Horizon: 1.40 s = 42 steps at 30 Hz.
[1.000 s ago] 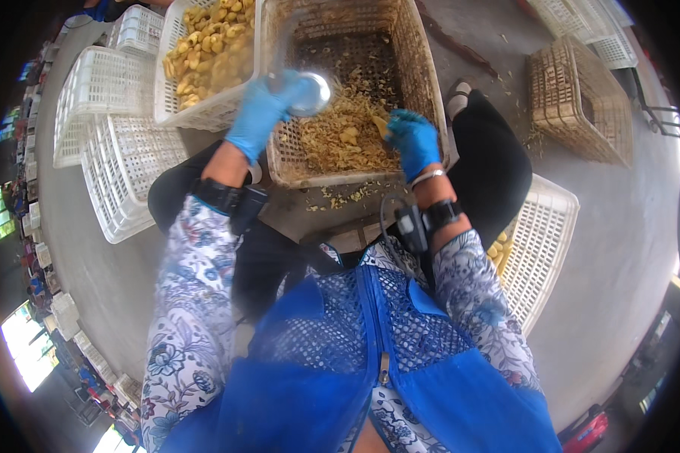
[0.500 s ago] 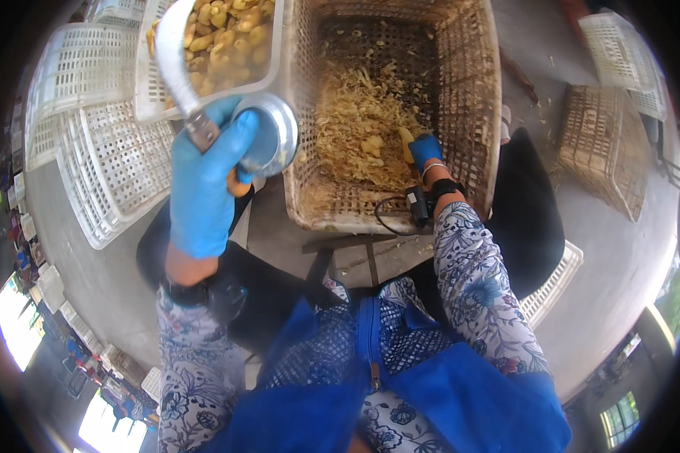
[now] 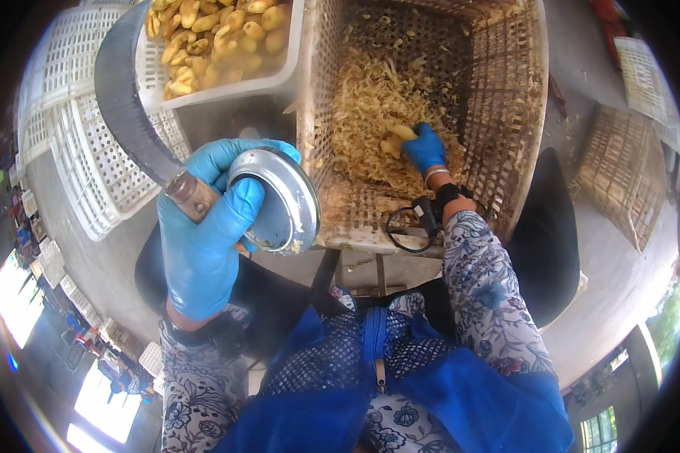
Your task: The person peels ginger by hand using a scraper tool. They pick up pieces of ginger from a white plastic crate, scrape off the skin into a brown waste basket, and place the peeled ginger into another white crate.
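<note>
My left hand (image 3: 211,219), in a blue glove, is closed round a sickle with its dark curved blade (image 3: 125,98) pointing up and away. The same hand holds a round silvery metal cup-like piece (image 3: 283,204), its thumb pressed inside the rim; the sickle's grip is mostly hidden by the fingers. My right hand (image 3: 425,147), also blue-gloved, reaches into a stained plastic crate (image 3: 506,121). Its fingers are closed on a pale yellow, elongated piece (image 3: 403,132). Another yellow piece (image 3: 391,146) lies against it on the heap of shavings (image 3: 366,98).
At the far left stands a white crate (image 3: 283,79) full of yellow-brown pieces (image 3: 223,34). More white crates (image 3: 113,166) are stacked left of it. A brownish crate (image 3: 619,170) stands on the floor at right. My knees flank the stained crate's near end.
My left hand has come nearer and lower with the sickle and metal piece, the blade now tilted further left. The right hand has shifted slightly within the crate, bringing the yellow pieces together.
</note>
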Available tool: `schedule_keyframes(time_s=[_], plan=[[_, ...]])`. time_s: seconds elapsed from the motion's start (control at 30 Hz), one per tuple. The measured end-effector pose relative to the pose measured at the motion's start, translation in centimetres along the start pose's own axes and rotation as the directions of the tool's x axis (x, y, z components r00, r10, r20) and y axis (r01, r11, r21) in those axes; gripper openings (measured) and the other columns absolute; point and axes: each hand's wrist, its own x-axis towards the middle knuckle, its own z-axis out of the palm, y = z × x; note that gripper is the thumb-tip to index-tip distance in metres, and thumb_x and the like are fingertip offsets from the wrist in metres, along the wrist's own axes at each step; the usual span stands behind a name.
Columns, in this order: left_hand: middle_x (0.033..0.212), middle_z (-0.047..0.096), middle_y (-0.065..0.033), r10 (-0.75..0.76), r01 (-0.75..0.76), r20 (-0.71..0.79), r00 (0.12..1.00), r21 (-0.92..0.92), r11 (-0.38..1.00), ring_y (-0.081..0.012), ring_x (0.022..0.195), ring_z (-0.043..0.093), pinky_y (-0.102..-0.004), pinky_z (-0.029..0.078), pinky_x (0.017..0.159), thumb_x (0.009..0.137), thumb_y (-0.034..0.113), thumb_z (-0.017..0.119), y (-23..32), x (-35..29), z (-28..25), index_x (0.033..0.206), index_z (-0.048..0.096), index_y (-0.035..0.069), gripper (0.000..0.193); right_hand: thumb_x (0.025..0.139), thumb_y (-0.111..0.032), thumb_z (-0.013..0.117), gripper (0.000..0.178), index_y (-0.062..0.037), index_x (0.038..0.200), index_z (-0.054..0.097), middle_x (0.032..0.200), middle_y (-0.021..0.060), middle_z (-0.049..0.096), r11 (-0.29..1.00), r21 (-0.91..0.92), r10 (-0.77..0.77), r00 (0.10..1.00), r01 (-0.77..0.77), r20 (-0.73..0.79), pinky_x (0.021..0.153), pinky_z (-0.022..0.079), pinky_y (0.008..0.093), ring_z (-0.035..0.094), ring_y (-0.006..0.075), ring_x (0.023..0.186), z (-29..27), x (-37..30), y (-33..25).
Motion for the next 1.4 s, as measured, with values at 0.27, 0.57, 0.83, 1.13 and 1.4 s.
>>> schedule_keyframes(time_s=[0.27, 0.57, 0.83, 1.13, 1.4], plan=[[0.102, 0.064, -0.0098, -0.052, 0.058, -0.047, 0.998, 0.124, 0.991, -0.0107, 0.079, 0.061, -0.0211, 0.048, 0.07, 0.088, 0.026, 0.059, -0.1, -0.3, 0.2, 0.108, 0.058, -0.004, 0.036, 0.075, -0.028, 0.072, 0.04, -0.0056, 0.106, 0.063, 0.108, 0.0188, 0.063, 0.879, -0.421, -0.131, 0.963, 0.223, 0.236, 0.079, 0.05, 0.0441, 0.061, 0.0357, 0.096, 1.8, -0.9, -1.8], [0.092, 0.066, -0.0044, -0.056, 0.056, -0.015, 0.998, -0.001, 0.998, -0.008, 0.079, 0.061, -0.0207, 0.051, 0.069, 0.086, 0.013, 0.065, 0.2, -0.7, -0.1, 0.108, 0.062, -0.002, 0.027, 0.071, -0.026, 0.077, 0.045, -0.003, 0.106, 0.06, 0.098, 0.0165, 0.065, 0.993, -0.022, -0.111, 0.987, 0.114, 0.112, 0.073, 0.051, 0.042, 0.063, 0.0315, 0.088, 3.1, -0.7, -0.1], [0.078, 0.063, 0.0016, -0.019, 0.021, -0.059, 0.998, 0.035, 0.999, -0.0007, 0.054, 0.048, -0.0143, 0.036, 0.045, 0.085, 0.019, 0.068, 0.4, -0.7, -0.9, 0.105, 0.064, 0.001, 0.028, 0.077, -0.017, 0.073, 0.031, -0.0039, 0.102, 0.06, 0.082, 0.0069, 0.062, 0.703, 0.707, -0.098, 0.973, -0.081, 0.209, 0.056, 0.049, 0.0289, 0.06, 0.0167, 0.067, -0.2, -4.0, -6.8], [0.074, 0.063, -0.0007, 0.133, -0.133, 0.011, 0.991, 0.041, 0.99, -0.0039, 0.053, 0.051, -0.0182, 0.038, 0.044, 0.084, 0.023, 0.069, -1.1, 1.2, 1.1, 0.101, 0.067, 0.002, 0.027, 0.078, -0.015, 0.07, 0.026, -0.0046, 0.099, 0.06, 0.077, 0.0008, 0.057, 0.508, 0.858, -0.429, 0.886, 0.078, 0.174, 0.055, 0.045, 0.0251, 0.054, 0.0111, 0.063, -8.2, -18.7, -12.3], [0.08, 0.063, 0.0008, 0.181, -0.179, 0.198, 0.963, -0.03, 0.983, -0.0038, 0.061, 0.055, -0.0175, 0.043, 0.049, 0.086, 0.019, 0.068, -5.5, -4.6, 10.7, 0.102, 0.066, 0.004, 0.023, 0.098, -0.037, 0.038, 0.038, -0.0036, 0.105, 0.053, 0.083, 0.0057, 0.056, 0.158, 0.966, -0.549, 0.795, -0.205, 0.259, 0.059, 0.042, 0.0275, 0.05, 0.0146, 0.066, -11.7, -29.5, -5.7]])
